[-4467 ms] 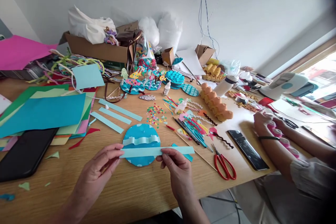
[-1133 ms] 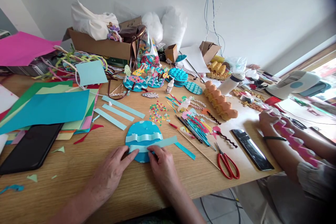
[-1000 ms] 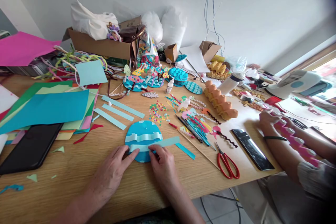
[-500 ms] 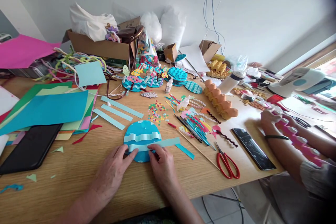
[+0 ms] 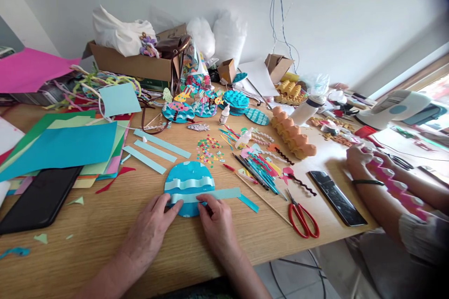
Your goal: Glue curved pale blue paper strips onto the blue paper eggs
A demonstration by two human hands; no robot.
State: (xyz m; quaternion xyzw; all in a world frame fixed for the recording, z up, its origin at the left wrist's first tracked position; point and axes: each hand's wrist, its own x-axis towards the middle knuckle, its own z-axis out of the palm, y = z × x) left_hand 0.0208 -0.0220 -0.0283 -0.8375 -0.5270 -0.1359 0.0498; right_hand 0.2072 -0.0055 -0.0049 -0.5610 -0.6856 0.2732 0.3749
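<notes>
A round blue paper disc (image 5: 189, 170) lies on the table before me, crossed by a wavy light-blue paper strip (image 5: 189, 183). Below that, a second light-blue paper strip (image 5: 226, 193) runs over the disc and sticks out past its right edge. My left hand (image 5: 154, 219) pinches this lower strip's left end at the disc's edge, thumb and fingers close together. On the same strip, near the disc's right side, my right hand (image 5: 218, 217) grips with thumb and forefinger. Three loose light-blue strips (image 5: 156, 149) lie beyond the disc.
Red-handled scissors (image 5: 303, 219), a wooden stick (image 5: 259, 196), pens (image 5: 252, 170) and a phone (image 5: 337, 198) lie to the right. Glue bottles (image 5: 243, 139) stand further back. Stacked coloured paper (image 5: 59, 149) lies left. At far right, another person's hands (image 5: 361, 159) hold a pink egg-carton piece (image 5: 400, 187).
</notes>
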